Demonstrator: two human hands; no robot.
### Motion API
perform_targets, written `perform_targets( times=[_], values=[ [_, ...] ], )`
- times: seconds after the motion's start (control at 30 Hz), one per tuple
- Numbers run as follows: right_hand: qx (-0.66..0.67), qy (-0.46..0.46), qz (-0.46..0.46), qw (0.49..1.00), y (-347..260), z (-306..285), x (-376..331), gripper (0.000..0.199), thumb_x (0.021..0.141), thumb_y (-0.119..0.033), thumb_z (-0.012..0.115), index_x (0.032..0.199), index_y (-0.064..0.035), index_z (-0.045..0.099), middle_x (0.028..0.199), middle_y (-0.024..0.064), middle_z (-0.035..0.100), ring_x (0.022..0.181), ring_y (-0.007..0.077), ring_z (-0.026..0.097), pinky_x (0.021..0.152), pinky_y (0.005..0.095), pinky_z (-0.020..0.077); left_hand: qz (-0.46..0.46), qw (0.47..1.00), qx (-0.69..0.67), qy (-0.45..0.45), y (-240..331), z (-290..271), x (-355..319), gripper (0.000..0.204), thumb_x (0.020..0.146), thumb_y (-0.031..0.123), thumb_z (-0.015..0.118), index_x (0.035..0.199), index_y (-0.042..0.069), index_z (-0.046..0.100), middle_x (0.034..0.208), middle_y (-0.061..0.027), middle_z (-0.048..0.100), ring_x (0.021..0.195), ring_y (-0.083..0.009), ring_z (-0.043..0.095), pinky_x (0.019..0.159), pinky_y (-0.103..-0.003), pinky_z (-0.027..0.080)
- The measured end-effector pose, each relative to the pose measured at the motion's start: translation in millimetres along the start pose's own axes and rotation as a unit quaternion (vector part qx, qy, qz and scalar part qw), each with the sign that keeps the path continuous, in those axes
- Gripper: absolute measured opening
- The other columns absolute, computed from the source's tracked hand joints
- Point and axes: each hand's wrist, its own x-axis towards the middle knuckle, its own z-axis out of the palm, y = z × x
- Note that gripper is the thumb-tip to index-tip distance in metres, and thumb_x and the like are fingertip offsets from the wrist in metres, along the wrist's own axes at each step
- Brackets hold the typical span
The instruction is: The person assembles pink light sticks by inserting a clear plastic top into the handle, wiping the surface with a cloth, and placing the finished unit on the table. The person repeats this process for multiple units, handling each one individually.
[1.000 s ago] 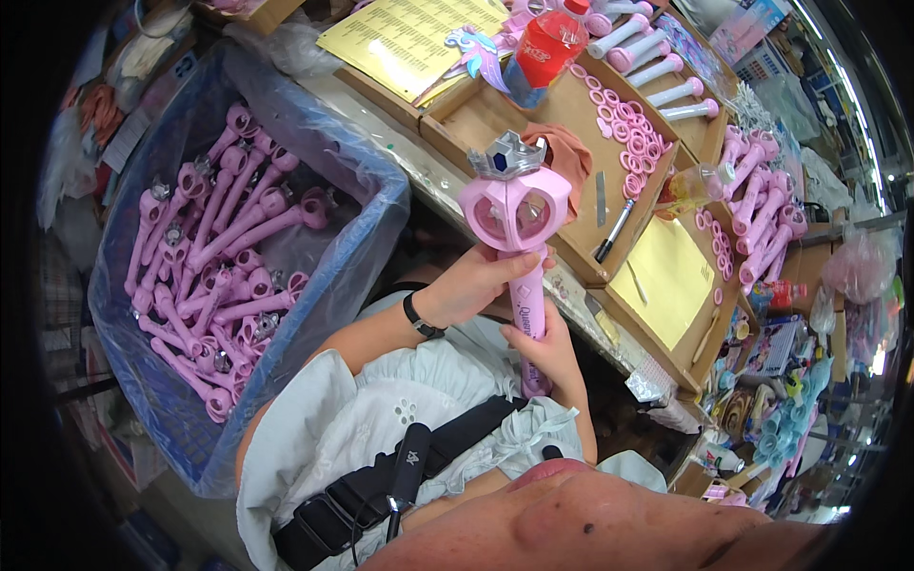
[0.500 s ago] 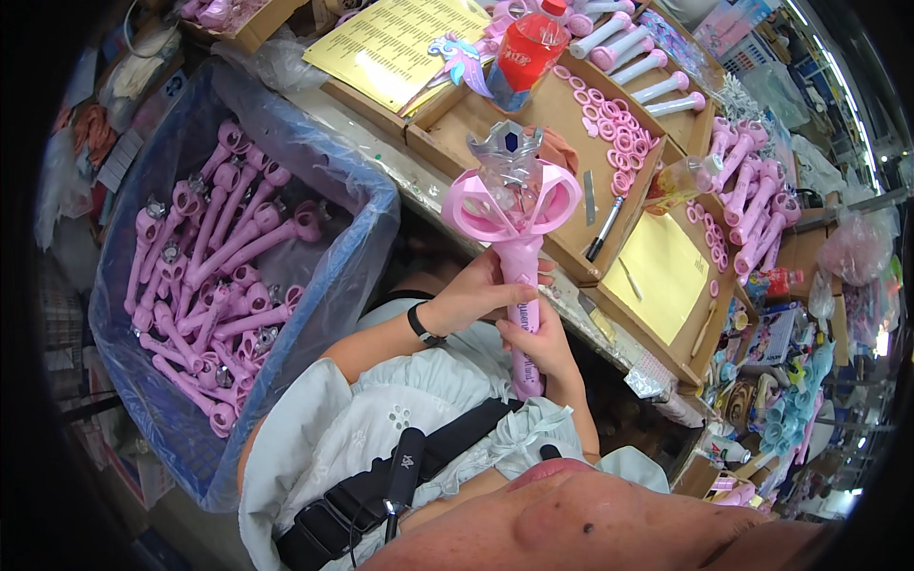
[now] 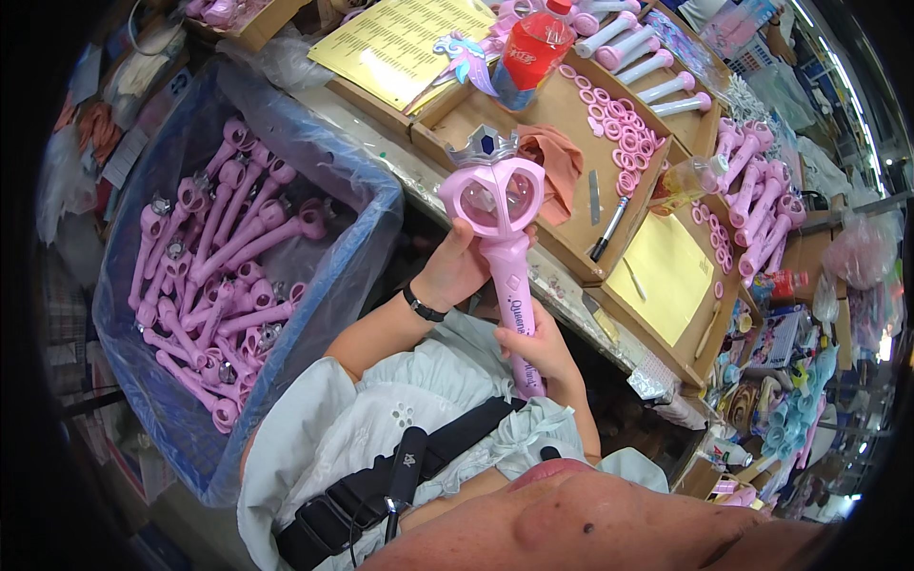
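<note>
Bin: a blue-lined bin (image 3: pixel 367 243) stands at the person's left, just beside the counter (image 3: pixel 419 186), heaped with pink wand parts (image 3: pixel 224 276).
Yellow sheet, far: a printed yellow paper sheet (image 3: pixel 405 38) lies flat at the top of the counter, tilted in the view, its print too small to tell.
Yellow sheet, near: a plain yellow pad (image 3: pixel 666 276) sits in a cardboard tray (image 3: pixel 628 319) at the person's right.
Bottle: a red plastic bottle (image 3: pixel 533 48) with a red cap and a label band lies slanted beyond the wand, near the far sheet.
Rings: small pink rings (image 3: pixel 624 133) are scattered in a cardboard tray beyond an orange cloth (image 3: pixel 557 157).
Handles: white-and-pink handles (image 3: pixel 638 62) lie in a row at the top; more pink wands (image 3: pixel 762 205) are piled at the far right.
Pen: 1 black pen (image 3: pixel 609 228) lies on the tray edge beside the cloth.
Wand: the pink toy wand (image 3: pixel 505 247) is held upright over the counter edge, in front of the person's chest, its silver crown with a blue gem on top and a clear round window in the head.
Left grip: the left hand (image 3: pixel 457 271), with a black wristband, closes around the shaft just under the head, thumb reaching up onto the head's lower rim.
Right grip: the right hand (image 3: pixel 538 352) wraps the lower shaft near its end, fingers curled tight around it.
</note>
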Motion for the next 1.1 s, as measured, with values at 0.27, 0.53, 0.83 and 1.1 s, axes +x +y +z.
perform_targets(
  times=[0.27,0.53,0.83,1.1],
  values=[
    [0.179,-0.2,0.023,0.963,11,-15,6,0.038,0.078,-0.017,0.069,0.107,-0.0033,0.05,0.073,0.0043,0.055,0.055,0.0114,0.055,0.05,0.022,0.0439,-0.023,0.998,-0.002,-0.06,-20,-5,-7,0.093,0.065,0.066,0.066,0.133,0.008,0.038,0.12,-0.0091,0.054,0.108,-0.0209,0.055,0.102,-0.047,0.04],
    [0.168,-0.13,0.002,0.977,9,-15,20,0.04,0.083,-0.026,0.064,0.11,-0.0007,0.049,0.085,0.01,0.059,0.066,0.0163,0.061,0.061,0.0268,0.0501,0.007,0.982,0.183,0.043,4,9,-11,0.063,0.084,0.037,0.066,0.129,0.005,0.036,0.106,-0.0116,0.055,0.092,-0.0199,0.059,0.085,-0.037,0.049],
    [-0.105,-0.001,-0.051,0.993,3,11,8,0.051,0.079,-0.023,0.071,0.118,0.0001,0.047,0.095,0.0075,0.057,0.083,0.0142,0.055,0.073,0.0287,0.0465,0.024,0.998,0.04,0.052,14,2,-1,0.067,0.09,0.06,0.037,0.127,0.004,0.041,0.117,-0.0139,0.055,0.094,-0.023,0.061,0.084,-0.04,0.051],
    [-0.338,0.17,-0.211,0.901,-30,-27,2,0.025,0.085,-0.021,0.062,0.104,-0.0046,0.061,0.094,0.0117,0.061,0.086,0.0228,0.06,0.076,0.0333,0.0481,0.064,0.993,-0.027,0.091,16,-17,7,0.087,0.08,0.071,0.045,0.134,0.002,0.036,0.097,-0.0064,0.054,0.067,-0.0125,0.05,0.059,-0.027,0.044]
  ],
)
